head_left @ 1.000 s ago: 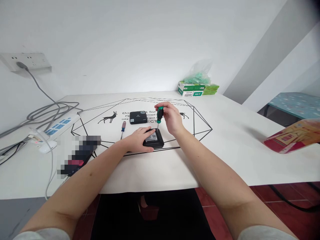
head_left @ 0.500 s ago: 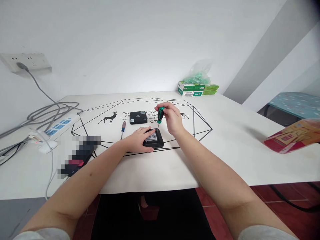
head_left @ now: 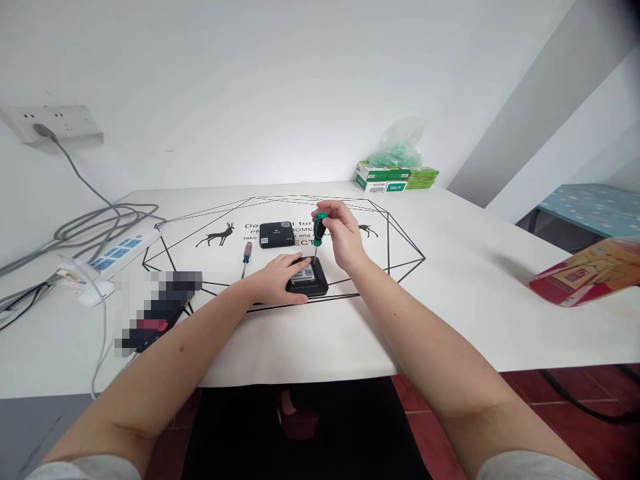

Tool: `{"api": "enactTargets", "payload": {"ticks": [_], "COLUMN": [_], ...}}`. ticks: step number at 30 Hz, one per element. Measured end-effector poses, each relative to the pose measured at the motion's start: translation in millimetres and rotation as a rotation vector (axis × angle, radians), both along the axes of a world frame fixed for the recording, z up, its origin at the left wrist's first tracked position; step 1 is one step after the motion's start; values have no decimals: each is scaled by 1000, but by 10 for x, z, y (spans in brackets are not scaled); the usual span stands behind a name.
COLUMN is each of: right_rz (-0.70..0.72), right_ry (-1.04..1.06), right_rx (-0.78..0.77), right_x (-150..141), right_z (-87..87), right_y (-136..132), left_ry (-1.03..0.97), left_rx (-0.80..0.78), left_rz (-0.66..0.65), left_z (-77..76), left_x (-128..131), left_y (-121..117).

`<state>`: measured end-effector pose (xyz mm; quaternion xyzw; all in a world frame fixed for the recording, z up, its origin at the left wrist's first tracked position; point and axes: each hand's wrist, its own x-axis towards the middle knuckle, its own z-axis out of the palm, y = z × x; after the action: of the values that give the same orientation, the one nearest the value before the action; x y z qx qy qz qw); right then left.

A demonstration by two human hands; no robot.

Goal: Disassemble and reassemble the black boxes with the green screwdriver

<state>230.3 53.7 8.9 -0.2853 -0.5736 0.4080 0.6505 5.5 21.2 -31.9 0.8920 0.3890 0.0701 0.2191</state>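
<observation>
A small black box point(head_left: 313, 285) with a white label on its upper face lies on the table mat. My left hand point(head_left: 277, 279) grips it from the left, thumb along the near edge and fingers across the label side. My right hand point(head_left: 346, 237) pinches the handle of a green-and-black screwdriver point(head_left: 320, 230) held nearly upright. The shaft's tip meets the far part of the box's top, close to my left fingertips. A second screwdriver point(head_left: 247, 252) with a clear and blue handle lies left of the box. Behind is another flat black box point(head_left: 277, 235), touched by neither hand.
At left are a power strip point(head_left: 125, 250), grey cables point(head_left: 107, 223) and a pixelated dark object point(head_left: 165, 310). Green-and-white cartons point(head_left: 383, 177) with a plastic bag point(head_left: 400, 150) stand at the back. A red-and-orange package point(head_left: 585, 273) lies at the right.
My right fingers have shifted slightly on the screwdriver, and its handle has tilted a little to the left. My left hand and the box have stayed in place.
</observation>
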Motion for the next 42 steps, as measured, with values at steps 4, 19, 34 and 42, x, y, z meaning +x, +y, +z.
{"api": "enactTargets", "payload": {"ticks": [4,19,34,42], "right_rz": [-24,-29,-78,-119], "right_ry": [-15,-52,-78,-109], "right_rx": [-19,9,55,59], "right_x": [-9,1,-1,-13], "right_z": [0,6,-16,-5], "right_y": [7,9,40,29], "left_ry": [20,7,-2,35], "left_rx": [-13,-1,-1,-16], "left_rz": [7,8,8,8], "left_z": [30,6,-11,28], "left_x": [9,1,-6,7], "left_y": [-16,-1,5,-9]}}
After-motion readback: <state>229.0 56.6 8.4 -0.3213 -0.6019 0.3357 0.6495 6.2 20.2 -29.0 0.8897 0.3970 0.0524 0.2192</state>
